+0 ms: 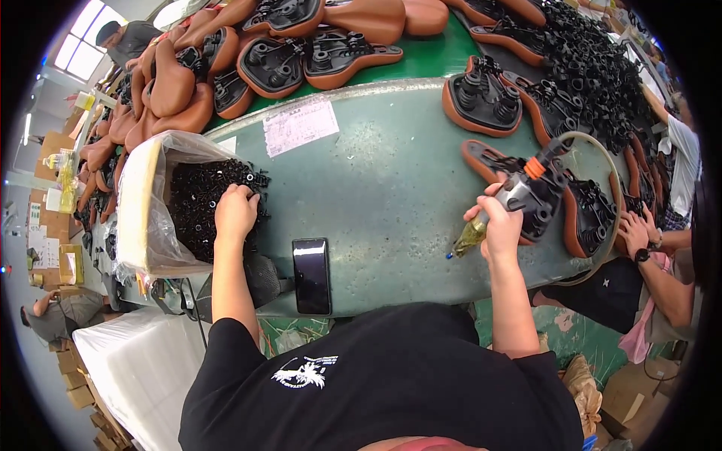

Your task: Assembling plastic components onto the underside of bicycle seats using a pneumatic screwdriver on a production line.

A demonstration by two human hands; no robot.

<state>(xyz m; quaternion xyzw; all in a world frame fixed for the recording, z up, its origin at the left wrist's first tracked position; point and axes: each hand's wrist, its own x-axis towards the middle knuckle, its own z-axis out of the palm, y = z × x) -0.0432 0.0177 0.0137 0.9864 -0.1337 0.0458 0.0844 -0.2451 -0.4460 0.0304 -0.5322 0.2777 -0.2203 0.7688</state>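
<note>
Left hand (pixel 235 213) palm-down, fingers curled into small black metal parts (pixel 203 203) in plastic-lined box (pixel 139 203) at table's (pixel 391 173) left edge, right hand (pixel 500 225) clenched around grey power screwdriver (pixel 526 192) near right edge.

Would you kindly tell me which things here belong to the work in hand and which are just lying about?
In use:
left hand in the box of black parts
right hand gripping the power tool
saddle under the tool

Lying about:
phone
paper sheet
saddle pile
</note>
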